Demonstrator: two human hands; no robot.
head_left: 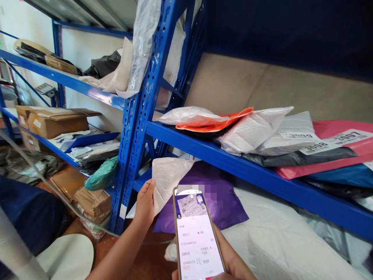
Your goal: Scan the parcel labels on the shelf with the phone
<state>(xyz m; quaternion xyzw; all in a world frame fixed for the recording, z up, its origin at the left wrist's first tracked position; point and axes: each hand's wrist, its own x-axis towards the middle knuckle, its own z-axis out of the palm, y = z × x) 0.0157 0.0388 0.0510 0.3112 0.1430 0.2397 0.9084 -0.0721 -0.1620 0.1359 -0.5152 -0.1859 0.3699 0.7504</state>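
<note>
Left hand [146, 201]: fingers pinching white bag [169, 175], below blue shelf beam [204, 153] | Right hand [223, 276]: fingers around phone [198, 241], obscuring part of purple parcel [234, 212] | Above: stacked parcels [250, 130] | Left: perforated post [129, 155], cardboard boxes [58, 126] beyond

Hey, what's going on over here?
A person holds a phone in the right hand, its screen showing a barcode label. The left hand grips the edge of a white bag. Behind the phone is a purple package, below a blue shelf beam with more parcels lying above it.
</note>
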